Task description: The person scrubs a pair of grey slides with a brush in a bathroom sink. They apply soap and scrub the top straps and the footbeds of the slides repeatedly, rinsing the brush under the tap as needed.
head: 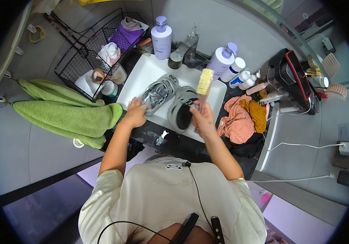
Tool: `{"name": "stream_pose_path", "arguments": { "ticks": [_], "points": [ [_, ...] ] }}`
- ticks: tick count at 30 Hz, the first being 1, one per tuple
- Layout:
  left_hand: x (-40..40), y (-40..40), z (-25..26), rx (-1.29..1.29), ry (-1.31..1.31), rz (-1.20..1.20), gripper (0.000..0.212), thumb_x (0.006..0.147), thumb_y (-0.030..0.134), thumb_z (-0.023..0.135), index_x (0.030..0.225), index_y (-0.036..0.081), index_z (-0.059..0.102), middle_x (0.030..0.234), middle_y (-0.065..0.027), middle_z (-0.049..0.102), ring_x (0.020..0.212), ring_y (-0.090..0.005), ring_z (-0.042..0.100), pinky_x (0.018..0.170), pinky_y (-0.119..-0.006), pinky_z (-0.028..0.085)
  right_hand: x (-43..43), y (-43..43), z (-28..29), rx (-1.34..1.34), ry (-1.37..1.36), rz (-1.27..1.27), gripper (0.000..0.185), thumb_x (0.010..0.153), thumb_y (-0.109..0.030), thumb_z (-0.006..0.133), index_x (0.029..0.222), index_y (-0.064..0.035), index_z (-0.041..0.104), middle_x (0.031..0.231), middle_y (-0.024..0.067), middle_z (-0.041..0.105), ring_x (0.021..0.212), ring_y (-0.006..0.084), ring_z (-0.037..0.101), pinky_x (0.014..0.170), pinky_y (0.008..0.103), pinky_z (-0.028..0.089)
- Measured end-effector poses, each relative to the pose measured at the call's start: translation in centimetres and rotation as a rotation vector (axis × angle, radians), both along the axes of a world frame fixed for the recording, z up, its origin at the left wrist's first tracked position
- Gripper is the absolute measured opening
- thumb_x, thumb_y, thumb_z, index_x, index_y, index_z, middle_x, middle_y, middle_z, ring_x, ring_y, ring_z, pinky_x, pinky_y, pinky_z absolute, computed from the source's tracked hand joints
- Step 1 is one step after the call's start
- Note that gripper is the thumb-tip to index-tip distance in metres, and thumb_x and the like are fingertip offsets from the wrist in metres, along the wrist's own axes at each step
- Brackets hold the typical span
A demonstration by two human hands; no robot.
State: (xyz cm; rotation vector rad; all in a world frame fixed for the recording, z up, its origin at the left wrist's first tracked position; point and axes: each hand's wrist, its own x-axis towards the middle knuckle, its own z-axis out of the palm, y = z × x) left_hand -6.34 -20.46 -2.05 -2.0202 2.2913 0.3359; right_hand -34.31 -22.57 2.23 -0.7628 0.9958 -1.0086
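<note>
A white rectangular sink basin (pixel 138 68) lies before me with two grey lace-up sneakers in it. The left sneaker (pixel 160 93) is tilted, its toe towards the faucet (pixel 182 52). My left hand (pixel 136 113) is at its heel end, with fingers against its side. The right sneaker (pixel 182 109) stands beside it, its dark opening facing me. In my right hand (pixel 204 120) is a scrub brush (pixel 205 82), gripped by the handle. Its pale yellow bristles are raised above the basin. The hand overlaps the right sneaker's edge; whether they touch, I cannot tell.
Lilac pump bottles (pixel 161 39) flank the faucet. A black wire basket (pixel 86 58) stands at the back left above a hanging green towel (pixel 67 116). Crumpled peach cloth (pixel 238 119) lies right of the basin. A white cable (pixel 302 145) runs to a wall socket.
</note>
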Motion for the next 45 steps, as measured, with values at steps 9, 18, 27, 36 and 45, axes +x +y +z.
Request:
{"name": "stream_pose_path", "arguments": {
  "ticks": [9,18,27,36,45],
  "points": [
    [-4.4,-4.7,5.3,0.771,1.045,0.409,0.062,0.081,0.034,0.064,0.133,0.003,0.047,0.106,-0.0038,0.059,0.079,-0.0063,0.050,0.057,-0.022,0.039,5.0,1.7,-0.8,-0.208,-0.069,0.141,0.019,0.094,-0.007,0.052,0.109,-0.0063,0.042,0.077,0.0015,0.050,0.045,0.0053,0.037,0.040,0.0211,0.028],
    [-4.4,-5.6,1.4,0.720,1.304,0.219,0.067,0.073,0.004,0.066,0.136,0.005,0.042,0.125,-0.0041,0.050,0.105,-0.0136,0.050,0.085,-0.028,0.043,4.7,1.0,-2.1,-0.280,0.075,0.182,0.009,0.095,-0.007,0.048,0.104,-0.0059,0.045,0.089,0.0050,0.058,0.049,0.0057,0.043,0.043,0.0202,0.034],
    [-5.4,-4.3,5.8,-0.124,0.476,0.076,0.067,0.069,0.010,0.068,0.132,0.011,0.045,0.127,-0.0130,0.054,0.115,-0.0314,0.052,0.096,-0.036,0.044,0.4,1.5,-1.4,-0.488,0.438,0.229,0.018,0.092,-0.011,0.055,0.108,-0.0043,0.050,0.079,0.0054,0.056,0.059,0.0136,0.052,0.056,0.0263,0.043],
    [-1.8,-5.7,2.1,-0.165,0.280,0.135,0.066,0.068,0.007,0.068,0.130,0.024,0.051,0.116,-0.0050,0.057,0.102,-0.0270,0.057,0.086,-0.037,0.049,-3.2,-5.6,-3.2,-0.606,1.299,0.219,0.046,0.095,-0.021,0.043,0.140,-0.0150,0.035,0.095,0.0227,0.060,0.072,0.0361,0.063,0.064,0.0428,0.049],
    [-4.7,-5.8,1.3,-0.189,0.175,0.208,0.057,0.066,0.012,0.072,0.121,0.014,0.055,0.114,-0.0067,0.060,0.099,-0.0288,0.060,0.084,-0.038,0.050,2.0,-5.8,-0.7,-0.539,1.605,0.573,0.052,0.089,-0.012,0.043,0.139,-0.0275,0.039,0.093,0.0178,0.059,0.077,0.0362,0.063,0.064,0.0455,0.051]
  ]
}}
